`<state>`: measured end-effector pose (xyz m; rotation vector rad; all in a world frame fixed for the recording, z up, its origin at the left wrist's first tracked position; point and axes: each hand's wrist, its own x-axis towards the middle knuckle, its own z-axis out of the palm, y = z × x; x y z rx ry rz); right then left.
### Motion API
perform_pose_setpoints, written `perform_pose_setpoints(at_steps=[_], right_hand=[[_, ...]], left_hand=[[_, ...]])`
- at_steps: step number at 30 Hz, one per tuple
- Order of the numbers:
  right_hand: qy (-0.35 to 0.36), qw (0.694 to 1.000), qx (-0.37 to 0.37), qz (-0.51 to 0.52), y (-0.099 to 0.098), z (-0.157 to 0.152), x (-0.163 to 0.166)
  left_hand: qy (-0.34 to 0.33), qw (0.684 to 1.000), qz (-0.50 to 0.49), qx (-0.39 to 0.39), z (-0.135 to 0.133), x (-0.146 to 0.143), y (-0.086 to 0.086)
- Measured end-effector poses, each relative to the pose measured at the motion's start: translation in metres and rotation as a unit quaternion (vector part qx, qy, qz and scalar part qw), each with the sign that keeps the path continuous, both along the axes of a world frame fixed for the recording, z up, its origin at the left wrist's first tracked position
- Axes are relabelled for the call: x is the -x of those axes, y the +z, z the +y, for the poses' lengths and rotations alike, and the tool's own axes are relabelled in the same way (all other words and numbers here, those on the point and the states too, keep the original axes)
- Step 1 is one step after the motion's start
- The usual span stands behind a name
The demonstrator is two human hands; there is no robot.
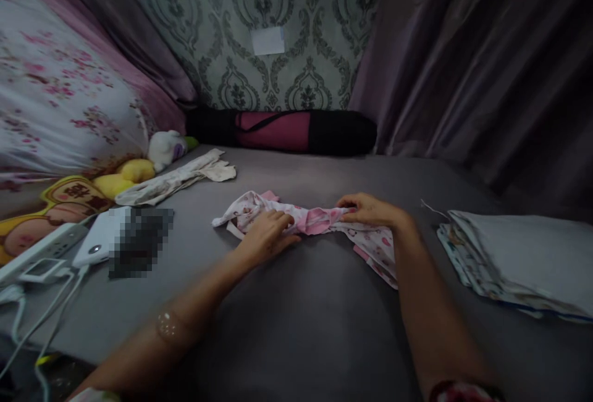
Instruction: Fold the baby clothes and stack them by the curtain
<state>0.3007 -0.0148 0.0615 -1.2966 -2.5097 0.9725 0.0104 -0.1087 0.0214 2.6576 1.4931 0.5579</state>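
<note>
A small pink and white printed garment (319,220) lies bunched across the middle of a grey bed sheet (296,322). My left hand (267,235) rests on its left part, fingers curled and pressing the cloth. My right hand (368,209) grips the garment's upper right part, fingers closed over the fabric. More of the same cloth trails down under my right wrist.
A stack of folded cloths (519,260) sits at the right. A cream garment (178,180) lies at the left, near plush toys (139,170), a white power strip (44,251) with cables and a white device (99,238). A dark and pink roll (282,130) lines the wall.
</note>
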Motion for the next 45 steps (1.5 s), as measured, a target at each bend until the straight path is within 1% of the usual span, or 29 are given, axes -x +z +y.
perform_pose_setpoints(at_steps=[3,6,8,10,13,15,18,21,22,24,26,28,29,30,31,32,33,34,35,36,37,38,40,41,43,44,45], right_hand=[[0.016,1.000,0.018,0.013,-0.001,-0.001,0.006],[0.004,0.999,0.051,0.007,-0.002,-0.003,0.008],[0.004,0.998,0.062,0.004,-0.002,-0.004,0.008],[0.009,0.998,0.061,0.000,0.000,-0.006,0.007],[0.018,0.998,0.062,-0.009,0.004,-0.009,0.006],[0.021,0.999,0.045,-0.009,0.010,-0.011,0.006],[-0.010,1.000,-0.014,0.023,0.022,-0.015,0.007],[-0.045,0.994,-0.056,0.078,0.044,-0.022,0.009],[-0.053,0.992,-0.065,0.094,0.054,-0.025,0.009],[-0.069,0.988,-0.079,0.117,0.079,-0.033,0.009],[-0.083,0.984,-0.089,0.129,0.109,-0.041,0.009],[-0.099,0.977,-0.119,0.148,0.140,-0.049,0.007],[-0.108,0.968,-0.153,0.168,0.154,-0.053,0.007],[-0.120,0.951,-0.210,0.191,0.166,-0.056,0.008],[-0.137,0.928,-0.281,0.205,0.176,-0.058,0.009],[-0.154,0.897,-0.356,0.211,0.182,-0.059,0.011],[-0.160,0.871,-0.418,0.204,0.187,-0.058,0.013],[-0.150,0.864,-0.447,0.177,0.189,-0.057,0.016],[-0.127,0.873,-0.447,0.146,0.189,-0.054,0.018],[-0.100,0.888,-0.433,0.118,0.189,-0.050,0.019],[-0.096,0.889,-0.434,0.113,0.189,-0.047,0.020],[-0.109,0.877,-0.451,0.123,0.188,-0.043,0.020],[-0.154,0.833,-0.509,0.153,0.188,-0.037,0.018],[-0.157,0.828,-0.518,0.148,0.187,-0.035,0.017],[-0.130,0.859,-0.484,0.106,0.186,-0.031,0.016],[-0.126,0.870,-0.467,0.094,0.184,-0.028,0.015],[-0.137,0.870,-0.464,0.097,0.182,-0.026,0.014]], left_hand=[[0.033,0.998,0.026,0.038,0.000,0.004,-0.018],[0.046,0.996,0.041,0.063,0.001,0.010,-0.026],[0.041,0.996,0.023,0.070,0.002,0.013,-0.027],[0.038,0.996,-0.022,0.076,0.003,0.016,-0.025],[0.069,0.990,-0.099,0.069,0.005,0.018,-0.015],[0.103,0.983,-0.144,0.049,0.007,0.020,-0.002],[0.135,0.969,-0.205,0.017,0.011,0.022,0.022],[0.142,0.959,-0.246,-0.017,0.018,0.028,0.052],[0.140,0.957,-0.253,-0.032,0.020,0.031,0.064],[0.104,0.963,-0.241,-0.058,0.022,0.040,0.092],[0.059,0.971,-0.216,-0.085,0.022,0.048,0.126],[0.022,0.972,-0.187,-0.144,0.018,0.053,0.164],[0.013,0.966,-0.178,-0.188,0.016,0.054,0.182],[0.008,0.957,-0.171,-0.233,0.014,0.054,0.198],[0.010,0.941,-0.174,-0.291,0.014,0.054,0.212],[0.015,0.920,-0.182,-0.348,0.015,0.054,0.222],[0.019,0.909,-0.182,-0.376,0.018,0.054,0.230],[0.012,0.914,-0.162,-0.372,0.023,0.054,0.234],[-0.001,0.929,-0.132,-0.345,0.029,0.055,0.235],[-0.017,0.949,-0.098,-0.300,0.036,0.055,0.235],[-0.018,0.956,-0.095,-0.278,0.042,0.056,0.233],[-0.002,0.949,-0.122,-0.292,0.049,0.056,0.230],[0.019,0.931,-0.179,-0.318,0.058,0.054,0.225],[0.014,0.932,-0.186,-0.311,0.062,0.053,0.224],[0.001,0.945,-0.178,-0.274,0.067,0.050,0.221],[0.008,0.946,-0.183,-0.268,0.069,0.048,0.220],[0.022,0.942,-0.197,-0.271,0.071,0.047,0.219]])
